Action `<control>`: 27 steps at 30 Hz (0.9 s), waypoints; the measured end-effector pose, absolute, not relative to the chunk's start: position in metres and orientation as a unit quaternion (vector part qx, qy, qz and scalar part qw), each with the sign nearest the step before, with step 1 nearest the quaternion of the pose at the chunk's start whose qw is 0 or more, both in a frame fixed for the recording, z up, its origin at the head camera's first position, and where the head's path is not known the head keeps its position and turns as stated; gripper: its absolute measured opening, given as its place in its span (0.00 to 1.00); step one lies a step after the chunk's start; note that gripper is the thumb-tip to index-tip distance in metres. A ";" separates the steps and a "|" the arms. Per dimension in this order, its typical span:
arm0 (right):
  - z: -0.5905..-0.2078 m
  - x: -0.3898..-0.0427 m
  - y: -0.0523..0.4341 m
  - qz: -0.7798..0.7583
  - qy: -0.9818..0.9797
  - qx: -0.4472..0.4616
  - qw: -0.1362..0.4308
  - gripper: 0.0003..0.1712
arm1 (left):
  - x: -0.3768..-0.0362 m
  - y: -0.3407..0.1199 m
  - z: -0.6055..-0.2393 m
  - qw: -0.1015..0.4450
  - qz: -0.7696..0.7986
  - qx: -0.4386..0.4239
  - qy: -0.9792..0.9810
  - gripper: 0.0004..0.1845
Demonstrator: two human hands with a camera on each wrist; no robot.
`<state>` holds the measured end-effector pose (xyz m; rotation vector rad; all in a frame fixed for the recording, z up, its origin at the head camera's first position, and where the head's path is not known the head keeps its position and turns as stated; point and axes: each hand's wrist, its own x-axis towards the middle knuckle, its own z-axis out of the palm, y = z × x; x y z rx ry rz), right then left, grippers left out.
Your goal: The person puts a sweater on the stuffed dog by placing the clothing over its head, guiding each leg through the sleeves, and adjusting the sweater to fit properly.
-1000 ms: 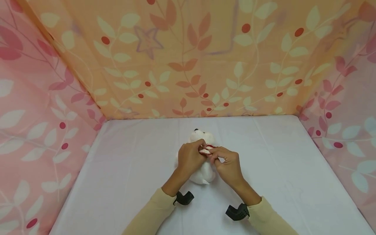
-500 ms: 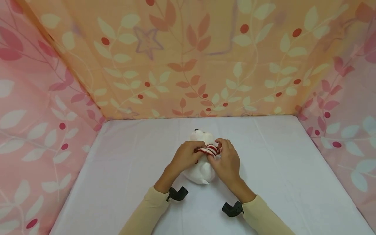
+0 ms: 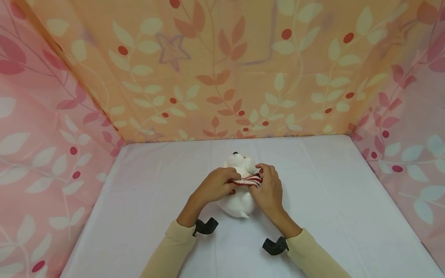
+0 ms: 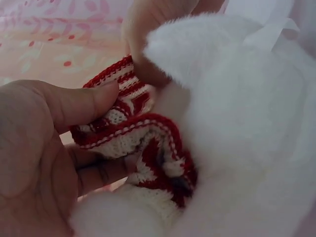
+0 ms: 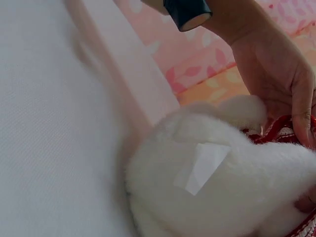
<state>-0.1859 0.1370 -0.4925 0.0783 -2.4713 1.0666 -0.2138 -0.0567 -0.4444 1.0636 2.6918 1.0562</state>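
A small white plush bear (image 3: 240,200) lies on the white table (image 3: 330,208), head pointing away from me. Round its neck sits a red and white knitted scarf (image 3: 248,180). My left hand (image 3: 217,185) pinches the scarf's left end between thumb and fingers; the left wrist view shows the thumb (image 4: 79,101) pressing on the knit (image 4: 133,138). My right hand (image 3: 267,189) grips the scarf's right end against the bear's neck. In the right wrist view the bear's furry body (image 5: 222,187) with a white sewn tag (image 5: 202,165) fills the frame, the left hand (image 5: 276,74) behind it.
Fabric walls with a leaf pattern close in the table: orange at the back (image 3: 222,69), pink on the left (image 3: 45,146) and right (image 3: 413,135). Black wrist camera mounts (image 3: 274,245) sit at both cuffs.
Both hands have shifted apart along the scarf, the right hand going over the bear's neck to its right side. The scarf now lies stretched between them; the left forearm has dropped lower and leftward.
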 end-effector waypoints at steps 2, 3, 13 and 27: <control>-0.493 -0.187 0.138 0.400 -0.893 0.017 0.205 0.34 | -0.215 -0.059 -0.444 0.027 0.340 0.364 0.867 0.10; -0.492 -0.187 0.138 0.410 -0.891 0.013 0.196 0.34 | -0.216 -0.060 -0.444 0.026 0.340 0.372 0.863 0.10; -0.489 -0.193 0.148 0.523 -0.848 -0.042 0.075 0.34 | -0.217 -0.061 -0.449 -0.010 0.297 0.384 0.874 0.10; -0.481 -0.188 0.148 0.570 -0.813 0.032 0.113 0.34 | -0.214 -0.035 -0.465 -0.142 0.237 0.324 0.905 0.15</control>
